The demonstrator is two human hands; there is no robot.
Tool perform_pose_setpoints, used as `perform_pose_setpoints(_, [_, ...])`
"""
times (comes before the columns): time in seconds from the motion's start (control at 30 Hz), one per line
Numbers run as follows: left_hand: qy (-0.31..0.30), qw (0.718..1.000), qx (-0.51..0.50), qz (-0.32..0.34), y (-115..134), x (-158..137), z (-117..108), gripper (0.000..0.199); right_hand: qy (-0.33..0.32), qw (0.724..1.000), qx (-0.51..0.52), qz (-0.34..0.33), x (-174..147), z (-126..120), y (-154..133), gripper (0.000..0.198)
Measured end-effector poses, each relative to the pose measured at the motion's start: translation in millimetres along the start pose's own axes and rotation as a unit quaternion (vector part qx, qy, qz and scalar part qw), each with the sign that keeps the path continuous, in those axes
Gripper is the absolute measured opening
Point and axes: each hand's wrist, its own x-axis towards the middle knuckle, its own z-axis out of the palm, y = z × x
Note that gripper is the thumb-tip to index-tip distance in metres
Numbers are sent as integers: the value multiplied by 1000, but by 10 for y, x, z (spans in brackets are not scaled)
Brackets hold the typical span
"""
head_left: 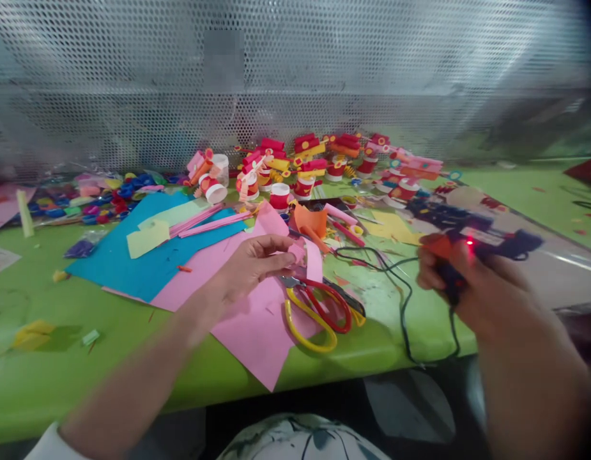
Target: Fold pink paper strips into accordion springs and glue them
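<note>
Two hands grip: your right (pixel 484 291) wraps the blurred dark glue gun (pixel 515 245) above the desk (pixel 36 396), its long axis running sideways; your left (pixel 254 265) pinches a pink paper piece (pixel 299 251) just beyond the scissors' (pixel 319 348) looped handles. Farther away sit rounded red-and-white cups (pixel 279 198).

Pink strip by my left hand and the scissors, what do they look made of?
Pink strip: probably paper or thin foam, matte and gently curved. Scissors: handles likely plastic, smooth and brightly coloured; the silvery section presumably metal, by its sheen.
</note>
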Motion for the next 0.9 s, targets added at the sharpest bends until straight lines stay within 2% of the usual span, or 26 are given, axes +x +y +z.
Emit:
perform_pose_setpoints(0.03, [3,1000,-8,-2,0,-5,14,26,-16,995,89,28,-71,136,-65,41])
perform_pose_setpoints(0.1, [13,1000,-21,-5,1,-7,25,27,-77,984,156,35,-184,411,-191,36])
perform_pose_setpoints(0.23, [40,998,-46,-13,27,6,1,30,-179,964,194,-11,-252,855,-334,36])
perform_pose_setpoints(0.33, [70,995,-70,-15,79,7,-22,28,-202,957,202,-48,-212,1041,-308,33])
perform_pose_setpoints(0.6, [42,991,-116,-41,110,-13,-112,30,-179,949,258,-26,-206,1131,-150,25])
perform_pose_setpoints(0.77, [55,981,-172,-69,76,5,-96,32,-187,949,251,-28,-223,1118,-93,25])
perform_pose_setpoints(0.9, [88,976,-190,-64,87,-5,-38,14,-219,949,224,-40,-241,1095,-11,27])
